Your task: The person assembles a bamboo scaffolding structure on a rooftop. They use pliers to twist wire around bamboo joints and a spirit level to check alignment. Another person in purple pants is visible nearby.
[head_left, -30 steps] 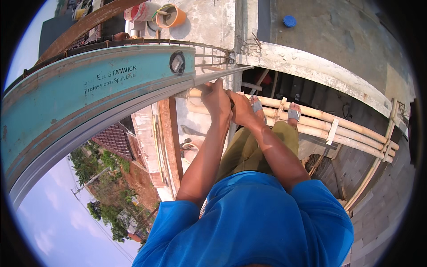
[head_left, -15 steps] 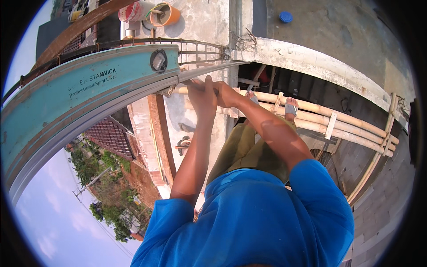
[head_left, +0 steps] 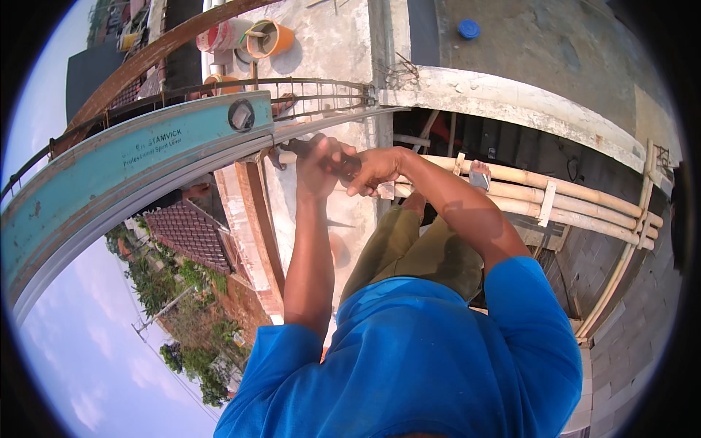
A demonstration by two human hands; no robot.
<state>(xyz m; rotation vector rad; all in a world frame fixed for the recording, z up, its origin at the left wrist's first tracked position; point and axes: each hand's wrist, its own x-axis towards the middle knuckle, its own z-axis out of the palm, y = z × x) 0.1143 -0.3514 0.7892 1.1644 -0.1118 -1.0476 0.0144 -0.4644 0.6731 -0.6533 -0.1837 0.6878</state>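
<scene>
My left hand [head_left: 319, 164] is wrapped around a dark tool, with its dark handle [head_left: 346, 170] showing between my hands. My right hand [head_left: 376, 169] grips the handle's other end. The tool's dark tip [head_left: 293, 148] points left toward long grey metal strips [head_left: 244, 151]; whether they touch, I cannot tell. What kind of tool it is stays hidden by my fingers. A teal spirit level [head_left: 157, 146] lies along the strips, its right end close to my left hand.
Behind the level runs a rebar cage [head_left: 321, 82]. An orange bucket [head_left: 272, 40] and a red-and-white bucket [head_left: 217, 36] stand beyond. Bamboo poles [head_left: 577, 208] cross a dark opening on the right, beside a concrete beam [head_left: 511, 102]. The roof edge drops away at left.
My hands have turned and loosened apart a little, so more of the dark handle shows. The level's right end now appears lower and farther left.
</scene>
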